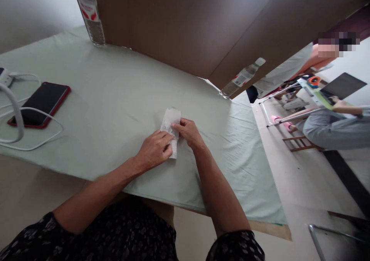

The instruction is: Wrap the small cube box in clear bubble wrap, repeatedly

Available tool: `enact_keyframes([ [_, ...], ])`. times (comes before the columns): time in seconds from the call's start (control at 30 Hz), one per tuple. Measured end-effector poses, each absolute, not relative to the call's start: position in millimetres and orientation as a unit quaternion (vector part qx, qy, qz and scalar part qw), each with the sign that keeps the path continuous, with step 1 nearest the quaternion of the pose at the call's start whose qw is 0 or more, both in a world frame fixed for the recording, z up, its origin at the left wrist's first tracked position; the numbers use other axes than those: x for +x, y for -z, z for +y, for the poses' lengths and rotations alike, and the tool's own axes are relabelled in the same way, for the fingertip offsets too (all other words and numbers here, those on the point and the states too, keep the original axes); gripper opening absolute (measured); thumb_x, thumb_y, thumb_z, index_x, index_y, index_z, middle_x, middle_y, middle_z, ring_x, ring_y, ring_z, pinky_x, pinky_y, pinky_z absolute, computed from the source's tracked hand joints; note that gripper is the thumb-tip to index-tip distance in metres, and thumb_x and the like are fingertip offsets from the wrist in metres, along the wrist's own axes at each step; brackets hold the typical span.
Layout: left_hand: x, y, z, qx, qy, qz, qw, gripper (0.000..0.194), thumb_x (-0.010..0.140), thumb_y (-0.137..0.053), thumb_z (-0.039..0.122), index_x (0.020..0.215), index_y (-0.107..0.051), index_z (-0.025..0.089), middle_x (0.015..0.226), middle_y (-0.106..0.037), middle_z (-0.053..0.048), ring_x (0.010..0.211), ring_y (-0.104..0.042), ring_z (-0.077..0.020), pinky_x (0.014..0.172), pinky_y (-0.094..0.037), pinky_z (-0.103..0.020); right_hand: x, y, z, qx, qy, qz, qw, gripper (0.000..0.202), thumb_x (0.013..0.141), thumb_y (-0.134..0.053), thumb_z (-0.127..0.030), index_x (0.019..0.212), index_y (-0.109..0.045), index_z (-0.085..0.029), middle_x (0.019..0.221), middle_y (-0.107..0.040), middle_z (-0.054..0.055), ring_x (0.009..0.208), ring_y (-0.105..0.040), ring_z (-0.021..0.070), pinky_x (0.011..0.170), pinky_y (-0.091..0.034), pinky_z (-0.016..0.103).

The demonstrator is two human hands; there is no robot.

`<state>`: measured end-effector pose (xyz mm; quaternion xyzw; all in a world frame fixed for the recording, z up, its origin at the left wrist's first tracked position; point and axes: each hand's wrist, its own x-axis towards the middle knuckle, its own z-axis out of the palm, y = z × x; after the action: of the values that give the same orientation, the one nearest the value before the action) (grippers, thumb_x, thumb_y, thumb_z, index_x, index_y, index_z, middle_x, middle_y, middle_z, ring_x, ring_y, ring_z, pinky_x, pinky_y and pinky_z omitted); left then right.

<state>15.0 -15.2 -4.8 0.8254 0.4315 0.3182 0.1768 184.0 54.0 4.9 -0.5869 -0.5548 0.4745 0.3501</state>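
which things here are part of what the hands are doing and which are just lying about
In use:
- folded white paper, touched by both hands
- left hand
- right hand
- green cloth, underneath

Seemingly just lying about:
- red-edged phone
- thin white cable
- bottle at left
- bottle at right
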Motion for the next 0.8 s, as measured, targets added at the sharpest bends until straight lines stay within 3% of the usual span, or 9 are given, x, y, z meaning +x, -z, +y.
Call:
enact_keyframes([
  [0.2,14,2,-20,0.746,-0.364,0.517,0.208,0.039,0.077,-0.063,0.021,0.116,-0.059,0.018,0.118,-0.059,-0.011,0.104,-0.062,-0.0240,0.091,-0.056,-0.038,181,-11,32,-0.500,-0.496,-0.555,0.443,0.020,0.070,-0.069,-0.034,0.083,-0.069,-0.019,0.077,-0.064,-0.002,0.071,-0.054,0.0125,0.070,-0.044,0.027],
  [0.4,10,12,-11,0.722,-0.409,0.497,0.254,0.066,0.071,-0.068,0.020,0.134,-0.046,0.017,0.134,-0.050,-0.016,0.129,-0.049,-0.0298,0.111,-0.044,-0.049,187,-19,-2,-0.477,-0.409,-0.659,0.413,0.010,0.082,-0.066,-0.028,0.086,-0.072,-0.021,0.082,-0.069,0.000,0.078,-0.062,0.0150,0.078,-0.050,0.029],
  [0.47,8,15,-7,0.737,-0.400,0.461,0.289,0.059,0.072,-0.070,0.020,0.128,-0.052,0.020,0.140,-0.047,-0.016,0.137,-0.043,-0.0302,0.114,-0.040,-0.050,189,-19,-12,-0.464,-0.370,-0.701,0.396,0.010,0.084,-0.065,-0.026,0.087,-0.073,-0.022,0.088,-0.072,0.001,0.085,-0.066,0.0165,0.083,-0.051,0.031],
  [0.57,3,13,-4,0.741,-0.379,0.441,0.336,0.031,0.072,-0.072,0.021,0.101,-0.061,0.019,0.141,-0.048,-0.016,0.139,-0.043,-0.0312,0.110,-0.043,-0.047,192,-15,-25,-0.437,-0.337,-0.734,0.395,0.012,0.088,-0.062,-0.025,0.092,-0.073,-0.024,0.106,-0.075,0.004,0.103,-0.069,0.0190,0.097,-0.051,0.035],
  [0.67,-2,8,-4,0.744,-0.363,0.432,0.359,0.021,0.069,-0.071,0.016,0.084,-0.057,0.019,0.130,-0.058,-0.014,0.127,-0.055,-0.0291,0.104,-0.047,-0.046,196,-9,-36,-0.423,-0.307,-0.759,0.388,0.017,0.091,-0.062,-0.027,0.103,-0.073,-0.027,0.118,-0.073,0.006,0.118,-0.066,0.0205,0.106,-0.048,0.040],
  [0.8,-5,5,-4,0.735,-0.358,0.428,0.385,0.018,0.067,-0.065,0.013,0.081,-0.055,0.020,0.115,-0.068,-0.009,0.107,-0.064,-0.0245,0.098,-0.050,-0.045,200,3,-45,-0.411,-0.237,-0.810,0.344,0.042,0.085,-0.070,-0.035,0.126,-0.064,-0.026,0.133,-0.066,0.010,0.133,-0.056,0.0262,0.112,-0.045,0.049],
])
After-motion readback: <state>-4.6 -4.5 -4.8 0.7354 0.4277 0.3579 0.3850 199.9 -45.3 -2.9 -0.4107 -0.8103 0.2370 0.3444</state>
